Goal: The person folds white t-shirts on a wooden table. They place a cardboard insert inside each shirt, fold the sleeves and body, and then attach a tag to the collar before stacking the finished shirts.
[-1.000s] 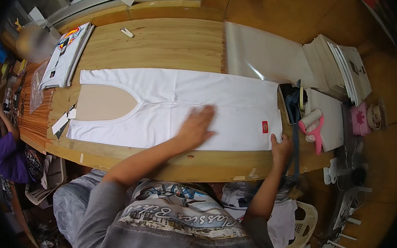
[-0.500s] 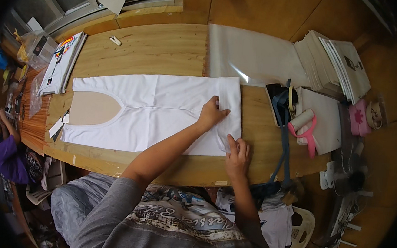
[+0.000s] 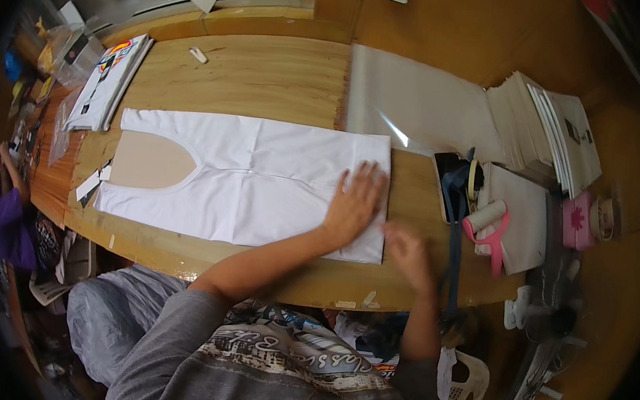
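A white garment [image 3: 286, 148] lies folded into a long flat rectangle on the wooden table. Inside its scooped neckline, at the left end, shows a beige panel [image 3: 150, 160], and white tags [image 3: 90, 185] hang out beside it. Flat on the garment near its right end rests my left hand [image 3: 355, 206], fingers stretched out. Just off the hem at the right edge is my right hand [image 3: 411, 258], smeared by motion; I cannot make out whether it touches the cloth or holds anything.
At right lie a pink-handled lint roller [image 3: 487, 224], a dark strap [image 3: 454, 210] and a stack of boards [image 3: 522, 114]. Clear plastic sheets [image 3: 418, 102] lie at the back. Folded printed shirts [image 3: 110, 82] sit at left. Another person in a purple sleeve [image 3: 10, 224] is far left.
My left hand has gone from pinching the hem fold to lying flat on it. My right hand has moved off the cloth to the right. The garment's right end now looks smoother.
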Demonstrator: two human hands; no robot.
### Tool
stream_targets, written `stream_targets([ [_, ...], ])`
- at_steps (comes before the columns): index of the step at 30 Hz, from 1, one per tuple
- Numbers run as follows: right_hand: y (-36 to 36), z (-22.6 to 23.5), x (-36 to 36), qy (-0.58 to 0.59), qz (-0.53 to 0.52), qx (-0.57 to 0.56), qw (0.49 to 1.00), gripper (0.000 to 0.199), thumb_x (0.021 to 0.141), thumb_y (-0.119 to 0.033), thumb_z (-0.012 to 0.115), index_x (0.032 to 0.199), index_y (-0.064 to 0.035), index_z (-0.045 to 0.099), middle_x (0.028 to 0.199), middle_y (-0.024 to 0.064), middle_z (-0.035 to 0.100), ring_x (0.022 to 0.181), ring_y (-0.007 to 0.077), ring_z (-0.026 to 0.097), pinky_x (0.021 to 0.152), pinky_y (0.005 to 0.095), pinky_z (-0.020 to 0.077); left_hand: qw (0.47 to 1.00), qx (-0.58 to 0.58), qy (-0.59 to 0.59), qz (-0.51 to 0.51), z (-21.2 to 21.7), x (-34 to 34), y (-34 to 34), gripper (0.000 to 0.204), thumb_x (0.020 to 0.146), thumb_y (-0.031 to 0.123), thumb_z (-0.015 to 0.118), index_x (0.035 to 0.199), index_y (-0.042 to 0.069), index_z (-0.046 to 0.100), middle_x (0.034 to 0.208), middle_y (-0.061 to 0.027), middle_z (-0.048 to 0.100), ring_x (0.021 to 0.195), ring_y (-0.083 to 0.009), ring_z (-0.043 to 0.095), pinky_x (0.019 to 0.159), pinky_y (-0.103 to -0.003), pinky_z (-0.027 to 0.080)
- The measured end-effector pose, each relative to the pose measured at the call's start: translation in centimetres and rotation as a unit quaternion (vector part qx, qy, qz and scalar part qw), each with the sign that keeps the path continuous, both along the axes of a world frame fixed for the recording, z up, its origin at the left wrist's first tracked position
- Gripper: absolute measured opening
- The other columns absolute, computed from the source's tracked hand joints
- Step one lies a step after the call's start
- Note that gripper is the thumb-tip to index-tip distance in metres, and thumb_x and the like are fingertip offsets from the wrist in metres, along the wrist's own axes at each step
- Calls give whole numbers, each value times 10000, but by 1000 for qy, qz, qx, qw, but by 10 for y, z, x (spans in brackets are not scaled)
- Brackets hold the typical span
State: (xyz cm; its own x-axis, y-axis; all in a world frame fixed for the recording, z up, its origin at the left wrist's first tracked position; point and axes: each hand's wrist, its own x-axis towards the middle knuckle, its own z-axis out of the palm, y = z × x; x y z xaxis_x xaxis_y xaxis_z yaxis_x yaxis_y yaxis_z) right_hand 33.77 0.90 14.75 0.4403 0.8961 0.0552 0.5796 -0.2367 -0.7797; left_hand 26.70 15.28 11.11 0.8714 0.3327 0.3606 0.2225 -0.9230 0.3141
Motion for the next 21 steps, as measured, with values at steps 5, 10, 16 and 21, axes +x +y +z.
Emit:
stream_targets([
  [5, 81, -7, 66, -110, 68, 14, 992, 278, 814, -126, 464, 1072, -44, 529, 1126, 118, 508, 1048, 257, 471, 886, 345, 345, 993, -26, 93, -69, -19, -5, -13, 714, 781, 517, 404, 1299, 54, 238, 1358, -177, 167, 1265, -351, 81, 997, -516, 84],
  [10, 124, -55, 92, -352, 117, -47, 927, 445, 803, -168, 490, 1228, -91, 381, 1274, 81, 380, 1185, 250, 330, 984, 376, 213, 986, -61, 125, -95, -14, -10, -9, 712, 768, 516, 416, 1288, 50, 278, 1346, -215, 166, 1254, -394, 66, 998, -521, 69],
  [16, 131, -73, 130, -348, 30, 35, 936, 327, 697, -132, 629, 999, -48, 535, 1058, 111, 489, 978, 256, 449, 836, 365, 340, 993, 28, 84, -82, -42, -38, -78, 603, 771, 348, 425, 1214, -56, 354, 1297, -268, 246, 1204, -417, 225, 977, -503, 189],
  [21, 133, -52, 158, 20, 74, -6, 997, 128, 677, -30, 629, 785, -13, 562, 803, 27, 506, 722, 118, 474, 650, 249, 391, 978, 140, 135, -73, -39, -42, -88, 464, 820, 267, 348, 1204, 8, 378, 1258, -312, 275, 1123, -450, 342, 878, -507, 343],
])
